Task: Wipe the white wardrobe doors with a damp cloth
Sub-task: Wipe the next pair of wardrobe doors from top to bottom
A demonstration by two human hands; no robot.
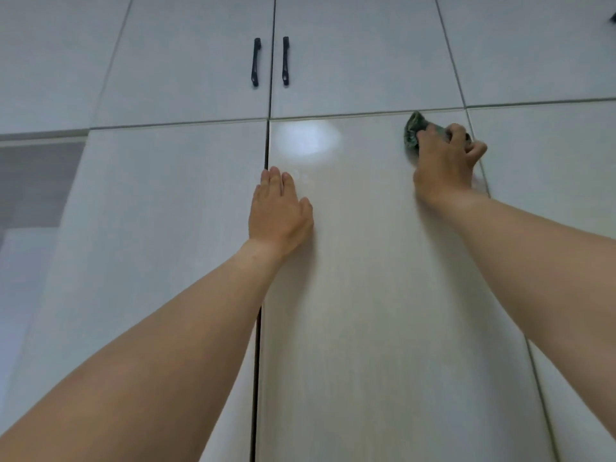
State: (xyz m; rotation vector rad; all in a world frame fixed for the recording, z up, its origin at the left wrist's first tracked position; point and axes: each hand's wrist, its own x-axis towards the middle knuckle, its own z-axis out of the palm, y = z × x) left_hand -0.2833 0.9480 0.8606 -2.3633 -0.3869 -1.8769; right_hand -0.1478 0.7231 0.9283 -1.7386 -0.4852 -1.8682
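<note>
Your right hand [445, 158] grips a bunched green cloth [412, 130], fingers curled round it, pressed against the top right corner of the tall white wardrobe door [383, 295]. Your left hand [280, 213] lies flat with fingers straight on the same door, just beside the centre gap [258, 328], apparently steadying the panel. A bright glare patch [306, 138] near the top edge suggests a glossy finish that will likely show streaks. Recommendation: spread the cloth flatter for wider contact, work in overlapping passes from the top edge downward, and keep the bracing hand off areas already wiped. The upper doors with black handles [255, 61] look beyond easy reach.
</note>
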